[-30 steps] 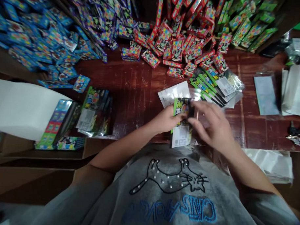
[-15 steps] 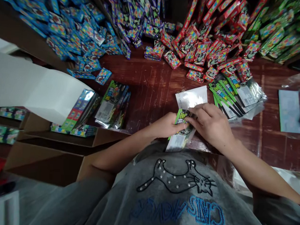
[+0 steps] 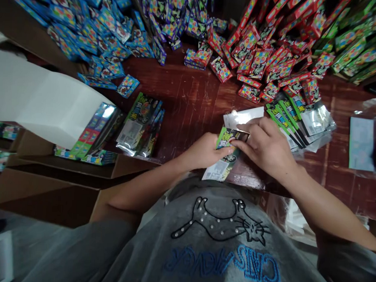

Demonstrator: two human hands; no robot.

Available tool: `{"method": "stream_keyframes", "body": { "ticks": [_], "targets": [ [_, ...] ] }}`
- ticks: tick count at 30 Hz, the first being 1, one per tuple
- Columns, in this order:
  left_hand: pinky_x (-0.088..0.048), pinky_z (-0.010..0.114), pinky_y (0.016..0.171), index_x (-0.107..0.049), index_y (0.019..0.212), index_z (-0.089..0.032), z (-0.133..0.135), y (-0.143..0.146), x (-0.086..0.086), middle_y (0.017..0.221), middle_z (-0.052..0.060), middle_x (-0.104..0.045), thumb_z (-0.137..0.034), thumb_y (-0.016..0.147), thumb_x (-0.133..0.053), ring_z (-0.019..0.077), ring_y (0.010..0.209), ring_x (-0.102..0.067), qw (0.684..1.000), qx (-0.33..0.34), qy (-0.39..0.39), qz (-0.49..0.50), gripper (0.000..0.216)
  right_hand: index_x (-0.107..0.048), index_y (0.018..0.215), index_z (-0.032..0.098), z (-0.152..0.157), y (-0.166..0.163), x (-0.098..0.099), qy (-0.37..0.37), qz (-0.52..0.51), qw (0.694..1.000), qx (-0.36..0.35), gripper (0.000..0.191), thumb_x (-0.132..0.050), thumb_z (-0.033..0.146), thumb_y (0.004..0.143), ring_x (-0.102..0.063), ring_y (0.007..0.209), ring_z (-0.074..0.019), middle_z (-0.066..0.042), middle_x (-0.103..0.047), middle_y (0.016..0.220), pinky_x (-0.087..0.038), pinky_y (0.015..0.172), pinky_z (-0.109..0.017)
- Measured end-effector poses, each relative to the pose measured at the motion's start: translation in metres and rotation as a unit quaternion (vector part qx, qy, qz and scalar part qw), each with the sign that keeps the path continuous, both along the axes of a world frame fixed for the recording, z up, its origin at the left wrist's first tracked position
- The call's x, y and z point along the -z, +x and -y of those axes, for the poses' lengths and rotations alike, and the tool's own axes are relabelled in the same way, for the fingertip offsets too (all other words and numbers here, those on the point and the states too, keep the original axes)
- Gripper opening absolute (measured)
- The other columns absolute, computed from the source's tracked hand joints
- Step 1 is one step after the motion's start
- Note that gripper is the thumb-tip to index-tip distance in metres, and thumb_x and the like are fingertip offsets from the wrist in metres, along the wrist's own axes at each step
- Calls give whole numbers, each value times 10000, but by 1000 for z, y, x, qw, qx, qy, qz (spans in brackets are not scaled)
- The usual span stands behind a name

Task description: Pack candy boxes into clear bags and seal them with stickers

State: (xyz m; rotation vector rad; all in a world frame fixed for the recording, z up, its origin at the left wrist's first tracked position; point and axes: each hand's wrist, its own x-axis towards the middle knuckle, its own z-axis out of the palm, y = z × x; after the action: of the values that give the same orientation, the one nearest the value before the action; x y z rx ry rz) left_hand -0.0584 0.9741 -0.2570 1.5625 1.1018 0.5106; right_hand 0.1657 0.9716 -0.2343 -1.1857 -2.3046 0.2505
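Note:
Both hands meet over the front edge of the table, on a green and black printed packet (image 3: 220,168). My left hand (image 3: 206,150) is closed on its left side, thumb lying across the front. My right hand (image 3: 266,146) pinches the packet's upper right edge between thumb and fingers; its other fingers are curled. The packet tilts, its pale label end toward my body. Just beyond the hands lies a silvery white sheet or bag (image 3: 244,116). A fan of similar green and black packets (image 3: 289,115) rests right of it.
Small boxes lie heaped at the back: blue (image 3: 96,31), purple (image 3: 170,17), red (image 3: 252,61) and green (image 3: 351,48). Stacked packets (image 3: 136,124) lie at the left, beside an open cardboard box (image 3: 50,193) with a white flap (image 3: 47,99). A flat clear-wrapped pack (image 3: 361,143) lies at the right.
The packet has turned a little, and its dark upper edge now shows at my right fingers. Both hands have shifted slightly away from my body. The view has moved a little.

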Motion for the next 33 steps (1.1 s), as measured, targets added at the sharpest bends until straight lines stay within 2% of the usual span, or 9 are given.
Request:
{"method": "stream_keyframes", "body": {
  "ticks": [6, 14, 18, 20, 22, 25, 28, 31, 33],
  "targets": [
    [-446, 239, 651, -777, 875, -151, -12, -9, 9, 777, -13, -703, -307, 773, -788, 123, 694, -581, 992, -124, -18, 28, 186, -698, 1203, 206, -17, -9, 7, -15, -41, 999, -32, 275, -635, 425, 1049, -697, 1057, -289, -116, -729, 1103, -598, 939, -440],
    [-374, 228, 590, -727, 780, -144, -7, -15, 22, 734, -14, -665, -372, 680, -886, 115, 670, -542, 989, -146, -8, -13, 295, -721, 1095, 198, -32, -44, 11, -41, -24, 998, -38, 195, -672, 371, 1020, -697, 1004, -295, -117, -750, 1056, -570, 910, -441],
    [-348, 230, 572, -699, 744, -143, -1, -28, 19, 695, -17, -645, -430, 654, -930, 119, 658, -529, 981, -189, 11, -50, 380, -735, 1032, 218, -40, -38, -2, -118, 30, 989, -88, 223, -737, 433, 974, -716, 819, -256, -64, -767, 892, -566, 806, -400],
    [-386, 234, 595, -732, 789, -143, 3, -38, 13, 721, -5, -685, -455, 669, -938, 132, 682, -568, 973, -227, 22, -40, 393, -758, 1101, 247, -45, -32, -7, -142, -8, 983, -114, 282, -747, 494, 964, -749, 879, -262, -63, -794, 961, -585, 873, -424],
    [-471, 243, 665, -777, 902, -151, 7, -46, 6, 839, 16, -762, -432, 704, -929, 149, 751, -643, 955, -296, 26, 22, 376, -726, 1256, 282, -45, -34, -4, -130, -117, 981, -79, 393, -751, 534, 956, -758, 1061, -279, -79, -796, 1156, -589, 982, -456],
    [-554, 265, 745, -781, 983, -158, 8, -50, 2, 955, 37, -805, -398, 706, -939, 167, 819, -705, 908, -402, 20, 111, 399, -626, 1364, 279, -31, -57, 12, -188, -230, 955, -15, 487, -693, 578, 985, -761, 1084, -267, -96, -784, 1212, -620, 914, -422],
    [-577, 272, 750, -762, 954, -167, 5, -43, 13, 951, 41, -807, -399, 715, -941, 174, 825, -720, 884, -445, 12, 145, 378, -628, 1263, 238, -8, -91, 38, -253, -177, 950, 34, 438, -570, 611, 1040, -763, 836, -261, -105, -806, 1043, -581, 693, -374],
    [-590, 275, 778, -733, 988, -174, 6, -34, 34, 995, 60, -804, -444, 806, -893, 184, 876, -740, 875, -458, 25, 152, 363, -631, 1193, 218, 7, -113, 64, -152, -136, 972, 113, 386, -470, 552, 1087, -751, 777, -278, -146, -802, 1032, -500, 626, -360],
    [-601, 293, 824, -694, 1091, -173, 11, -31, 47, 1047, 86, -794, -499, 913, -804, 196, 924, -749, 880, -452, 44, 141, 388, -627, 1082, 226, 10, -117, 79, -104, -118, 978, 138, 344, -422, 501, 1104, -714, 672, -265, -131, -780, 895, -415, 560, -334]
  ]
}}
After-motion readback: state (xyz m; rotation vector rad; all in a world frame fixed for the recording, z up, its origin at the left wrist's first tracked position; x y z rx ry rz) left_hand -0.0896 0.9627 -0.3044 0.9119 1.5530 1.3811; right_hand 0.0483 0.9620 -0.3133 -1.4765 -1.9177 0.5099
